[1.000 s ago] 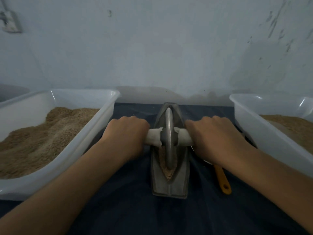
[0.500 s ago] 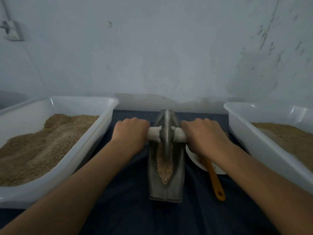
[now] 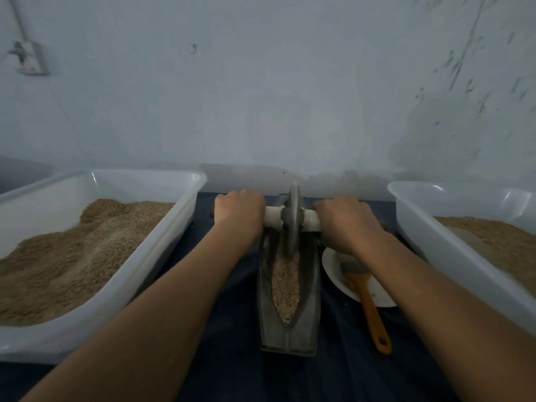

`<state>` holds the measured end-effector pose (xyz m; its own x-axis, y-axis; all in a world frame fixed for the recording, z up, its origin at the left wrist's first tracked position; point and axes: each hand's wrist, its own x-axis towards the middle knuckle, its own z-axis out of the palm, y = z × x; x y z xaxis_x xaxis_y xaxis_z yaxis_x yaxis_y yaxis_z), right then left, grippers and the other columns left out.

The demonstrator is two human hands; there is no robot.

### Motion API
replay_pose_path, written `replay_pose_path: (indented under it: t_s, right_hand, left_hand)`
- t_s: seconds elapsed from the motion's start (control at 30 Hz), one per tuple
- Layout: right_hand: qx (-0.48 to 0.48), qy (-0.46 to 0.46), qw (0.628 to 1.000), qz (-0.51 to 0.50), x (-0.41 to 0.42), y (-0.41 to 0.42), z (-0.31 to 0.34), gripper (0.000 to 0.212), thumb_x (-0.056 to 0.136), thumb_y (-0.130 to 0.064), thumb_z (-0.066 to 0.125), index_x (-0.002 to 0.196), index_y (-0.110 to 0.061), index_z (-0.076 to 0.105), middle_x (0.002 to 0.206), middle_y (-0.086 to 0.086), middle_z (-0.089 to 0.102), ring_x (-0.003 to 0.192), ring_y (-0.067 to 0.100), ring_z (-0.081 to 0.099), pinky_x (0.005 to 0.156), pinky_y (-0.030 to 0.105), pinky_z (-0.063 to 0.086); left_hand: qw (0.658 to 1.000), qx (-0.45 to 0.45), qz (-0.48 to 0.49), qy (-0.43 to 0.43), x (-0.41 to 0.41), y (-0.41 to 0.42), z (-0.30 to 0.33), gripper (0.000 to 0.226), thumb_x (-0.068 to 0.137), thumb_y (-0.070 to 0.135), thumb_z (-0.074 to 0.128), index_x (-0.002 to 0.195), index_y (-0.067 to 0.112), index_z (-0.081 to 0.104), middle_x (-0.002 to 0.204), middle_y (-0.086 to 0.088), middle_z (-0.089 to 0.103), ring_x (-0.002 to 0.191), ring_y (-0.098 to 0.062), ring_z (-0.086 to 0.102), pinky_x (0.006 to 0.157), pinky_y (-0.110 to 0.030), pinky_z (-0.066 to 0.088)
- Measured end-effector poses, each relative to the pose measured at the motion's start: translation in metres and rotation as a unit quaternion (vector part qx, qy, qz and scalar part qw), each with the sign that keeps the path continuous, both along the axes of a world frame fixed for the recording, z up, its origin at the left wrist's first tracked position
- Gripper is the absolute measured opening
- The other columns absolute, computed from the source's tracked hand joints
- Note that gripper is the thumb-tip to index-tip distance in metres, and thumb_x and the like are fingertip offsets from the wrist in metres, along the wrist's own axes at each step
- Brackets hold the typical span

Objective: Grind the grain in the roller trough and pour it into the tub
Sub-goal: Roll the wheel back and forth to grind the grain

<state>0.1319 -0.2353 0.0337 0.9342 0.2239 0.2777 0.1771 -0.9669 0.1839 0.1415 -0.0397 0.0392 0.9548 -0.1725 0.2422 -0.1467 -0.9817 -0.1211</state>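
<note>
Running off the left edge, a white tub [image 3: 162, 256] holds heaped grain. At centre the left hand [image 3: 239, 214] and right hand [image 3: 346, 224] curl round the white handle [image 3: 272, 220] of a wheel [image 3: 293, 219] at the trough's [image 3: 290, 338] far end, grain [image 3: 285, 288] lying nearer. A forearm half hides the brush [image 3: 368, 297] and plate [image 3: 333, 271]; the right tub [image 3: 435, 242] is cut off.
</note>
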Motion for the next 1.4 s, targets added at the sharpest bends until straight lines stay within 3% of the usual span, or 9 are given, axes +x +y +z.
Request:
replay_pose_path:
  t_s: [0.17, 0.27, 0.43, 0.6, 0.73, 0.87, 1.0, 1.17, 1.4]
  right_hand:
    - [-0.028, -0.062, 0.997, 0.040, -0.063, -0.003, -0.012, 0.027, 0.080, -0.032, 0.067, 0.086, -0.037, 0.041, 0.068, -0.012, 0.033, 0.055, 0.007, 0.026, 0.049, 0.029, 0.015]
    - [-0.053, -0.039, 0.997, 0.044, -0.073, -0.003, -0.012, 0.025, 0.077, -0.035, 0.071, 0.086, -0.038, 0.048, 0.066, -0.012, 0.033, 0.055, 0.006, 0.027, 0.048, 0.027, 0.015]
    - [-0.018, -0.031, 0.999, 0.000, -0.019, 0.003, -0.005, 0.021, 0.084, -0.030, 0.070, 0.102, -0.028, 0.061, 0.086, -0.001, 0.058, 0.074, 0.022, 0.051, 0.063, 0.033, 0.037]
    - [0.002, -0.022, 1.000, -0.013, 0.002, 0.002, -0.001, 0.023, 0.084, -0.032, 0.072, 0.104, -0.027, 0.060, 0.099, 0.003, 0.068, 0.086, 0.027, 0.063, 0.067, 0.036, 0.042]
    - [-0.012, -0.089, 0.995, 0.035, -0.048, -0.002, -0.019, 0.026, 0.082, -0.029, 0.069, 0.090, -0.031, 0.045, 0.075, -0.006, 0.050, 0.061, 0.019, 0.039, 0.056, 0.033, 0.025]
    - [-0.052, -0.146, 0.986, 0.065, -0.079, 0.002, -0.020, 0.054, 0.053, -0.031, 0.087, 0.073, -0.030, 0.037, 0.056, -0.010, 0.012, 0.048, 0.009, 0.006, 0.051, 0.026, 0.002]
    - [-0.027, -0.106, 0.994, 0.025, -0.035, 0.007, -0.014, 0.014, 0.085, -0.027, 0.068, 0.091, -0.027, 0.055, 0.085, 0.000, 0.062, 0.075, 0.026, 0.059, 0.059, 0.035, 0.029]
    - [0.015, -0.027, 0.999, -0.010, 0.007, 0.000, -0.005, 0.025, 0.085, -0.033, 0.072, 0.104, -0.028, 0.056, 0.098, 0.002, 0.067, 0.091, 0.028, 0.063, 0.069, 0.038, 0.042]
    - [-0.064, -0.142, 0.983, 0.098, -0.057, -0.007, -0.024, 0.040, 0.066, -0.027, 0.076, 0.078, -0.031, 0.039, 0.058, -0.012, 0.017, 0.049, 0.009, 0.010, 0.050, 0.028, 0.005]
  left_hand:
    - [0.996, 0.068, -0.022, 0.051, -0.047, 0.027, -0.006, 0.027, 0.088, 0.023, 0.069, 0.115, 0.029, 0.065, 0.099, 0.001, 0.064, 0.091, -0.022, 0.063, 0.076, -0.037, 0.042]
    - [0.995, 0.063, -0.028, 0.074, -0.052, 0.034, -0.007, 0.024, 0.084, 0.026, 0.072, 0.105, 0.032, 0.064, 0.078, 0.008, 0.052, 0.067, -0.012, 0.049, 0.070, -0.036, 0.041]
    - [1.000, 0.004, -0.001, 0.024, -0.015, 0.011, -0.004, 0.028, 0.092, 0.018, 0.065, 0.121, 0.021, 0.066, 0.114, -0.005, 0.067, 0.106, -0.029, 0.065, 0.078, -0.039, 0.044]
    - [1.000, 0.007, -0.001, -0.022, -0.001, -0.001, -0.001, 0.026, 0.095, 0.013, 0.061, 0.120, 0.017, 0.066, 0.118, -0.008, 0.068, 0.110, -0.031, 0.064, 0.083, -0.040, 0.045]
    - [0.997, 0.014, -0.045, 0.054, -0.033, 0.025, -0.008, 0.024, 0.088, 0.022, 0.070, 0.111, 0.024, 0.066, 0.105, -0.001, 0.068, 0.092, -0.022, 0.064, 0.083, -0.038, 0.052]
    - [0.993, 0.023, -0.053, 0.106, -0.049, 0.040, -0.014, 0.026, 0.081, 0.026, 0.076, 0.104, 0.033, 0.066, 0.091, 0.008, 0.064, 0.085, -0.015, 0.063, 0.084, -0.037, 0.055]
    - [0.997, -0.016, -0.020, 0.069, -0.021, 0.023, -0.011, 0.030, 0.089, 0.019, 0.069, 0.119, 0.021, 0.065, 0.112, -0.004, 0.067, 0.098, -0.024, 0.064, 0.079, -0.037, 0.048]
    - [0.999, 0.013, -0.002, -0.032, 0.001, -0.001, -0.003, 0.018, 0.095, 0.013, 0.061, 0.112, 0.017, 0.064, 0.112, -0.007, 0.068, 0.105, -0.031, 0.064, 0.080, -0.041, 0.041]
    - [0.996, 0.008, -0.086, 0.019, -0.049, 0.040, -0.016, 0.015, 0.084, 0.030, 0.066, 0.099, 0.033, 0.062, 0.095, 0.004, 0.063, 0.082, -0.021, 0.060, 0.074, -0.038, 0.048]
